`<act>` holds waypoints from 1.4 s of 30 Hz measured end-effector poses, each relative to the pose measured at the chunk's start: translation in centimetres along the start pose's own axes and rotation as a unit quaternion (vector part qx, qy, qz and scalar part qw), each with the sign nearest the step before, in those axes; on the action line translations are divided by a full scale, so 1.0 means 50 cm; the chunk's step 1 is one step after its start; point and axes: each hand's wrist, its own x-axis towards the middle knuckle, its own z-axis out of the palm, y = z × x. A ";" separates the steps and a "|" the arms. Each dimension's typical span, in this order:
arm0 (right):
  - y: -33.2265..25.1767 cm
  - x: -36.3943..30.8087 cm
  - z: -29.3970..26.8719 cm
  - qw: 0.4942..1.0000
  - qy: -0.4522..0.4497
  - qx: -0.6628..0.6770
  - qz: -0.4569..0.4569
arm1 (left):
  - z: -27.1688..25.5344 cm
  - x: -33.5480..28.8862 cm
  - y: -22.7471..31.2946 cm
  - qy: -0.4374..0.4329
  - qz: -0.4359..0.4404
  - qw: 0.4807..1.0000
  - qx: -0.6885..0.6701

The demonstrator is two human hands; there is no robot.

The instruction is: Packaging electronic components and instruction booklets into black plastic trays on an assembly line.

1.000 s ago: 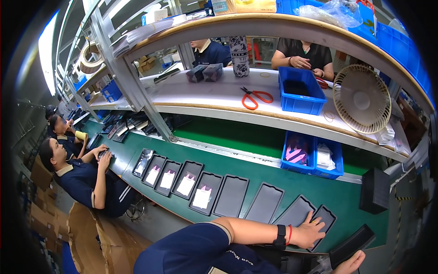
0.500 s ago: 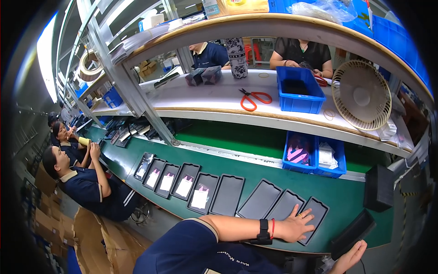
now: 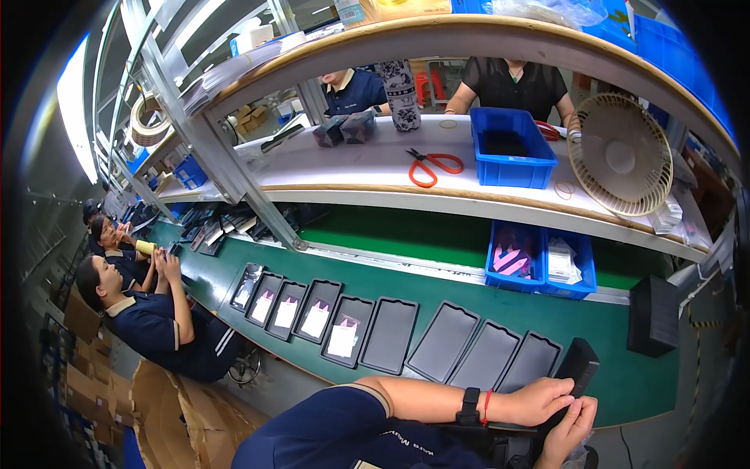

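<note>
At the bench's near right, my left hand (image 3: pixel 539 400) and my right hand (image 3: pixel 576 428) come together on a stack of black plastic trays (image 3: pixel 580 364). The stack is held on edge, its lower part covered by my fingers. To its left, black trays lie in a row on the bench; the rightmost tray (image 3: pixel 533 361) is beside my left hand. Another bare tray (image 3: pixel 444 341) lies further left. Farther along, several trays hold a white card with pink pieces, such as the tray with a card (image 3: pixel 343 341).
Blue bins with pink pieces (image 3: pixel 512 262) and white packets (image 3: pixel 562 262) stand behind the row. A black block-like stack (image 3: pixel 653 315) sits at right. Red-handled scissors (image 3: pixel 426 168), a blue bin (image 3: pixel 514 172) and a fan (image 3: pixel 621 156) occupy the shelf. Co-workers sit at left and opposite.
My left hand has left the rightmost tray and moved right onto the tray stack. My right hand has brought the stack left and turned it more upright.
</note>
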 end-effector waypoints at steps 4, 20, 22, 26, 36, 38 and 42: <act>0.031 0.000 -0.015 0.994 0.066 0.054 0.070 | -0.003 -0.004 0.020 0.059 0.025 0.998 0.023; -0.017 0.012 -0.017 0.995 0.064 0.056 0.057 | -0.046 -0.004 0.088 0.141 -0.027 0.989 0.019; -0.021 0.012 -0.009 0.993 0.064 0.083 0.057 | -0.052 -0.006 0.087 0.079 -0.023 0.995 0.048; -0.034 0.006 0.005 0.995 0.012 0.090 0.032 | -0.031 -0.009 0.075 0.083 0.118 0.989 0.046; -0.050 -0.001 0.014 0.999 0.023 0.030 -0.026 | -0.043 -0.017 0.085 0.105 0.046 0.993 0.038; -0.051 -0.002 0.016 0.998 0.031 0.037 -0.043 | -0.047 -0.017 0.085 0.118 0.031 0.991 0.053; -0.101 0.004 -0.001 0.998 0.012 0.023 -0.062 | -0.042 -0.015 0.078 0.087 0.039 0.995 0.011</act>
